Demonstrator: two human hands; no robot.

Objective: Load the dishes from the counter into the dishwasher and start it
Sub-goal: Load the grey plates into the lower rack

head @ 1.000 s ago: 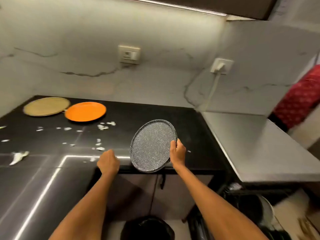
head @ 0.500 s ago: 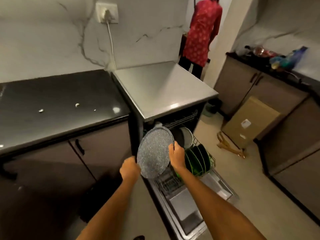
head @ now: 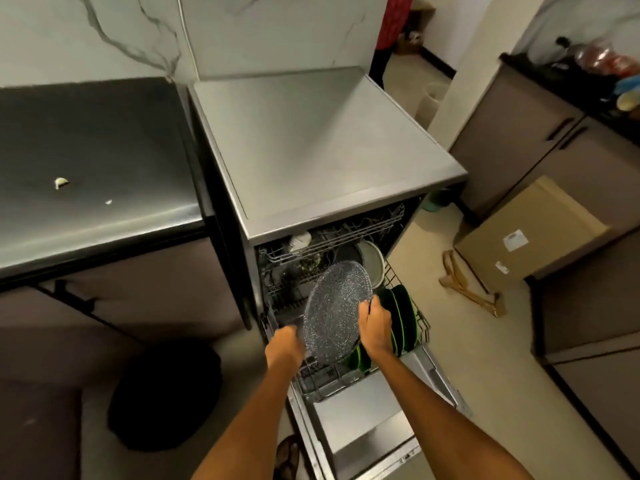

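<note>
We hold the speckled grey plate on edge, tilted, above the pulled-out lower rack of the dishwasher. Our right hand grips the plate's right rim, fingers curled round the edge. Our left hand sits at the plate's lower left rim with its fingers curled; the plate hides the contact, so we cannot tell for certain whether this hand grips the rim or merely rests beside it.

Just right of the right-hand grip, dark green plates stand upright in the lower rack, and one more green edge shows under the held plate. Beyond the grip, behind the plate's top edge, a pale round dish stands in the rack. Further beyond and higher, the upper rack projects partly from the machine and carries a small white item that is too blurred to name. Below the grip, toward us, the dishwasher door lies folded down and open.

Far left of the grip, the black counter carries two small pale scraps. A black round bin stands on the floor below that counter, left of our left forearm. Well right of the grip, a cardboard box leans against the brown cabinets.
</note>
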